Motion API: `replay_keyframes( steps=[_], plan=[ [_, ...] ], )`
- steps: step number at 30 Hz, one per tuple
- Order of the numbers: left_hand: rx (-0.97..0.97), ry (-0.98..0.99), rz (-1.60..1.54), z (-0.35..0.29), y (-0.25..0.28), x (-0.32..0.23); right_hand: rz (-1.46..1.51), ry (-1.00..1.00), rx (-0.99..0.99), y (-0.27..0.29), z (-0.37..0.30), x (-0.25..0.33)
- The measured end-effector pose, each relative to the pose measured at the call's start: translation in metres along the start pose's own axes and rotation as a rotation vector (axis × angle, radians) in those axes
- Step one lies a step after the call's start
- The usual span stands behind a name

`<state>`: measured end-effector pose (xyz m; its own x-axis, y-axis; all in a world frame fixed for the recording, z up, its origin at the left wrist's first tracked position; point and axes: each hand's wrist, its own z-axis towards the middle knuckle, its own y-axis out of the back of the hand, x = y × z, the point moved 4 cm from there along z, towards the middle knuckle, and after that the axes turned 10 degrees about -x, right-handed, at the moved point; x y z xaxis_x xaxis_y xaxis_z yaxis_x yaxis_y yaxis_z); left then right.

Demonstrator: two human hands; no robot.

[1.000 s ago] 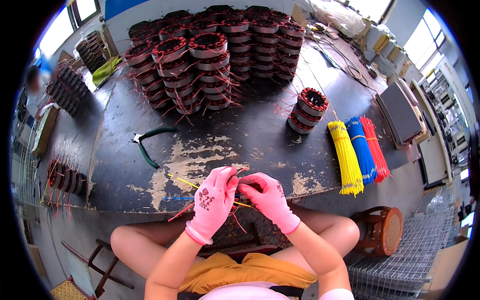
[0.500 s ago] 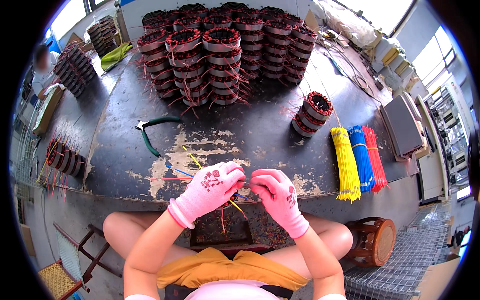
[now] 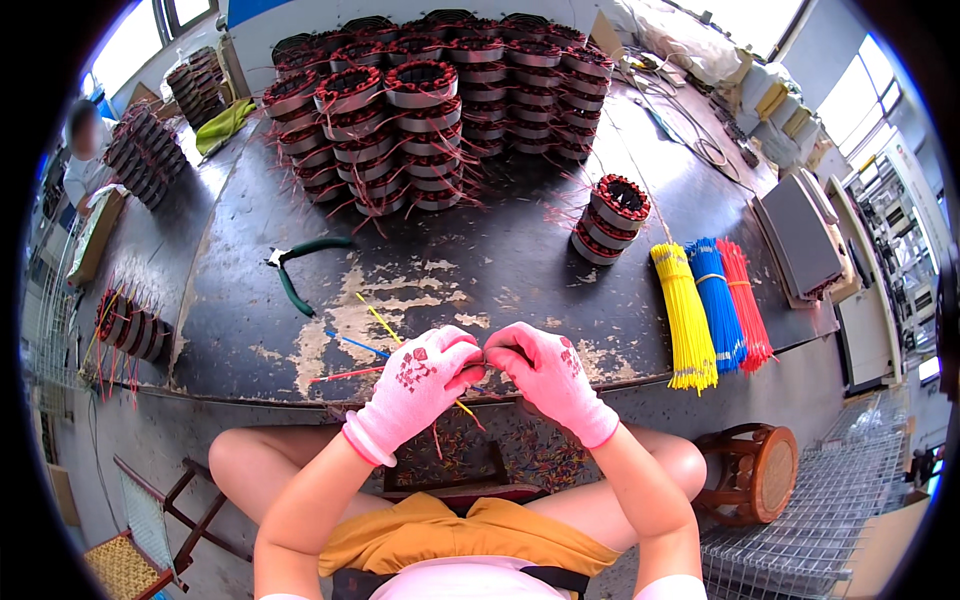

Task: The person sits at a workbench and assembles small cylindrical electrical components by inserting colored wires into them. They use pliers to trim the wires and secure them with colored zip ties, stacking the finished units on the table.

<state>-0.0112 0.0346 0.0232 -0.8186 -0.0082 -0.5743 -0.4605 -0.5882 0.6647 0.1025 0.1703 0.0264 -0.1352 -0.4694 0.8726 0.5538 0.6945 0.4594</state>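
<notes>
Both my hands wear pink gloves and meet at the table's near edge. My left hand (image 3: pixel 415 385) is closed over a workpiece that it mostly hides. From under this hand stick out a yellow wire (image 3: pixel 378 318), a blue wire (image 3: pixel 357 344) and a red wire (image 3: pixel 347 375). Short yellow and red ends show below its fingers. My right hand (image 3: pixel 550 378) is pinched shut, its fingertips against those of the left. Whatever thin thing lies between the right fingertips is hidden.
Green-handled pliers (image 3: pixel 292 270) lie on the dark table (image 3: pixel 235 330). Wound motor stators (image 3: pixel 420 90) stand stacked at the back, with a shorter stack (image 3: pixel 612 220) nearer. Yellow (image 3: pixel 684 315), blue (image 3: pixel 717 305) and red wire bundles (image 3: pixel 747 305) lie right. A wooden stool (image 3: pixel 750 470) stands by my knee.
My right hand has come left, closing the small gap to my left hand. The fingertips now meet. The whole view has shifted slightly.
</notes>
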Motion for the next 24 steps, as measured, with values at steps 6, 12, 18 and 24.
replay_keyframes(
  steps=[6, 12, 18, 24],
  plan=[
    [-0.045, -0.098, 0.042, 0.001, -0.01, 0.0, 0.369, -0.386, 0.133, -0.017, 0.011, -0.054],
    [-0.004, -0.028, -0.019, -0.004, -0.01, 0.006, -0.157, 0.077, -0.006, 0.011, -0.014, -0.001],
    [-0.068, -0.035, -0.039, -0.002, -0.01, 0.005, -0.59, 0.567, -0.063, -0.007, -0.015, -0.01],
    [-0.026, -0.039, -0.029, -0.002, -0.01, 0.007, 0.026, -0.236, 0.374, -0.006, 0.005, -0.017]
  ],
)
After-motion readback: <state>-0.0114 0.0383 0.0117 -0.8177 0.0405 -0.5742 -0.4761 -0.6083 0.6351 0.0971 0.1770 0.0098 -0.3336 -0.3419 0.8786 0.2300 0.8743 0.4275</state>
